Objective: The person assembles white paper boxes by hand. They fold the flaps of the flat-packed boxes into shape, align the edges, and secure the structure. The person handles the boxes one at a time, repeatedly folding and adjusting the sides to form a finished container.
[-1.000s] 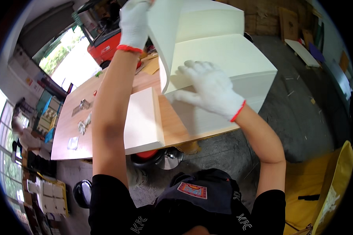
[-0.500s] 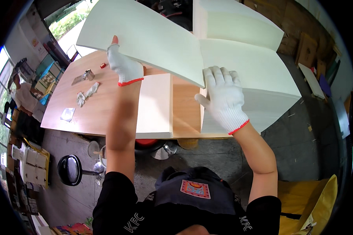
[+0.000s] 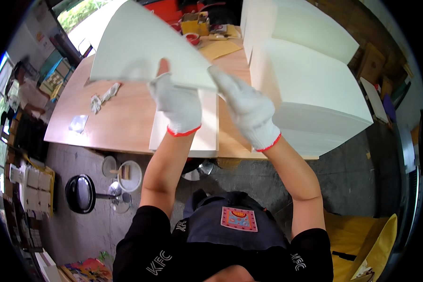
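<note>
Holding a big white panel [image 3: 145,47] up over the wooden table [image 3: 122,117], both gloved hands grip it at its near edge: left hand [image 3: 177,105] is closed on the edge w/ thumb up against the underside, right hand [image 3: 246,110] also clamps the edge, fingers stretched along the top face. The panel hangs tilted in the air, its far part towards the window side, not touching the table. Below the hands lies a smaller white board [image 3: 185,134] flat at the table's front edge. Risks, as I judge: the grip is only at one edge, so the wide panel can swing or sag & slip from the cotton gloves; its far corner can hit the tall white cabinet piece [image 3: 315,94] standing at the right, or sweep the small things on the left part of the table, i.e. a crumpled grey-white rag or glove [image 3: 103,96] & a small clear plastic bag [image 3: 78,123]. Packages etc.: a flat yellow-brown envelope [image 3: 221,47] lies at the far side of the table; behind it a small yellow carton box [image 3: 196,23] by red objects, too blurred to tell more. A yellow bag or sack [image 3: 376,244] is on the floor at lower right; a black round stool [image 3: 80,192] at lower left. On the apron [image 3: 237,230] there is a square pink-orange patch.
</note>
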A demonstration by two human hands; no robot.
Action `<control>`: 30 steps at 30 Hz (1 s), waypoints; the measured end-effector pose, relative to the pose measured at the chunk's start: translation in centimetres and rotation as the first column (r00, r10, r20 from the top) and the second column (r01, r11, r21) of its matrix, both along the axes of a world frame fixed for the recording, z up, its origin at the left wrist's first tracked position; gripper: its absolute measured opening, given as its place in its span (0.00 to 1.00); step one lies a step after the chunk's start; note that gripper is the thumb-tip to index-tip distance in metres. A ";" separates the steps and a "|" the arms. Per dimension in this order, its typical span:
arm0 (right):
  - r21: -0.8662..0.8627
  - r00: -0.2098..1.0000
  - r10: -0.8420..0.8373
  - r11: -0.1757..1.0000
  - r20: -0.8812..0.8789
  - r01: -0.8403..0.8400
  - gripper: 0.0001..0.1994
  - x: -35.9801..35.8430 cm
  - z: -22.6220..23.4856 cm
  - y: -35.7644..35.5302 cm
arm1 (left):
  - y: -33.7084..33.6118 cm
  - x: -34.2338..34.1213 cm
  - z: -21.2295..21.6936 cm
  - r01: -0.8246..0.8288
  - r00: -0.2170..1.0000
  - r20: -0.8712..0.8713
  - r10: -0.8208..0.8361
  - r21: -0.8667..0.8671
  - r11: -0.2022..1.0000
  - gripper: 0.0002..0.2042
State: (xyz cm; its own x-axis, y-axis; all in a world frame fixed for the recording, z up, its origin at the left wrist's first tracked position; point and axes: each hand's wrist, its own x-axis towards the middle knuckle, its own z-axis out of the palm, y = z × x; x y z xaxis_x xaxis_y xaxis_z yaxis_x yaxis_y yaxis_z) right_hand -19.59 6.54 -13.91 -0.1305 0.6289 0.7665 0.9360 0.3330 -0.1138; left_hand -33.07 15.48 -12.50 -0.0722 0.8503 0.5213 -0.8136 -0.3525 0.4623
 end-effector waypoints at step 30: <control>-0.786 0.963 -0.268 0.599 -0.015 0.154 0.35 1.1 -16.2 5.3 | 3.5 -21.9 -17.2 -0.182 -0.541 -0.841 -0.002 0.115 0.977 0.18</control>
State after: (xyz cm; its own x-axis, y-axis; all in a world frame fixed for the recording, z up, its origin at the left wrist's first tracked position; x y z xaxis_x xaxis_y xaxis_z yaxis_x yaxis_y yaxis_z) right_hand -18.48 11.86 -30.10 0.1399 0.9900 -0.0186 0.9280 -0.1377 -0.3463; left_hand -54.98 18.97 -29.68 0.3127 0.9425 -0.1177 0.8840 -0.2435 0.3991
